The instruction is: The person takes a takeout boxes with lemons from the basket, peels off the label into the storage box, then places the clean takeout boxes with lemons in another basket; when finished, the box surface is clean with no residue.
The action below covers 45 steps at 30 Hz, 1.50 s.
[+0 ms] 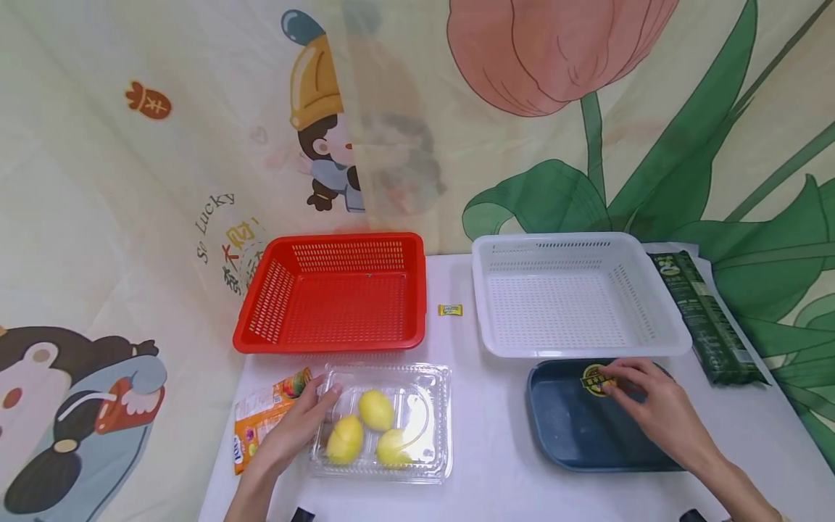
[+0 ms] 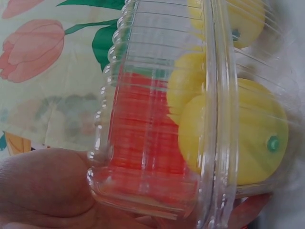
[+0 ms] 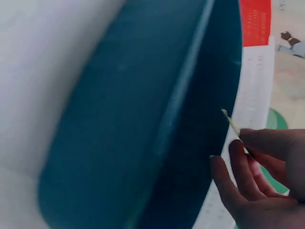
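Note:
My left hand (image 1: 296, 424) grips the left side of a clear plastic container (image 1: 427, 424) with a lid. Through its plastic show three yellow lemons (image 1: 376, 410), also close up in the left wrist view, where the palm (image 2: 45, 186) lies against the container's end. Over the blue tray (image 1: 567, 435), my right hand (image 1: 659, 406) pinches a thin, round black-and-gold piece (image 1: 594, 380) between thumb and fingers. Its thin edge (image 3: 231, 125) shows in the right wrist view; what it is I cannot tell.
Behind stand a red basket (image 1: 346, 312) and a white basket (image 1: 554, 308), with a small yellow wrapped sweet (image 1: 450, 310) between them. An orange packet (image 1: 261, 417) lies left of the container. A long dark green packet (image 1: 707, 319) lies at the right.

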Each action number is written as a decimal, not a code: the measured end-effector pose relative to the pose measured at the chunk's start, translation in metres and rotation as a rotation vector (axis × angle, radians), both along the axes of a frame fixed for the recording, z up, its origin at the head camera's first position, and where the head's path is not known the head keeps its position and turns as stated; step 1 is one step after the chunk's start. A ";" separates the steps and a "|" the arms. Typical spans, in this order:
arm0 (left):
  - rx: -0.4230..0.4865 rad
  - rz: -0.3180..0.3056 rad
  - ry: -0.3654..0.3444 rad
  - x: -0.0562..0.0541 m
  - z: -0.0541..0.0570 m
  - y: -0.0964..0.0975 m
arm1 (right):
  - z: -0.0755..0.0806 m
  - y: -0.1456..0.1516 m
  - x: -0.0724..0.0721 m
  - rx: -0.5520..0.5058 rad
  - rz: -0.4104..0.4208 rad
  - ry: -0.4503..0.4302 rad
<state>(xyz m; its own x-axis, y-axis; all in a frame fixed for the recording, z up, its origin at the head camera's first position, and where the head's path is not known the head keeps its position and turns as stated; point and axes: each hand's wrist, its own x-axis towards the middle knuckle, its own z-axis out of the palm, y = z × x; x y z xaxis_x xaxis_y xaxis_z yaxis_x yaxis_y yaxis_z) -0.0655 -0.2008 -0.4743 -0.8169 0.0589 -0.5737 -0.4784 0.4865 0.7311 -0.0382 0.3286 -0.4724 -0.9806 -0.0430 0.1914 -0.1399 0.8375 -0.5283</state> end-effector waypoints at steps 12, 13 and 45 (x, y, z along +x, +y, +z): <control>0.030 0.019 0.005 0.005 -0.002 -0.001 | -0.035 0.010 -0.002 0.057 0.055 -0.111; 0.028 0.020 0.005 0.005 -0.002 -0.001 | -0.036 0.009 -0.003 0.057 0.058 -0.120; 0.038 0.047 -0.002 0.003 0.003 0.004 | -0.056 0.004 -0.001 0.210 0.075 -0.152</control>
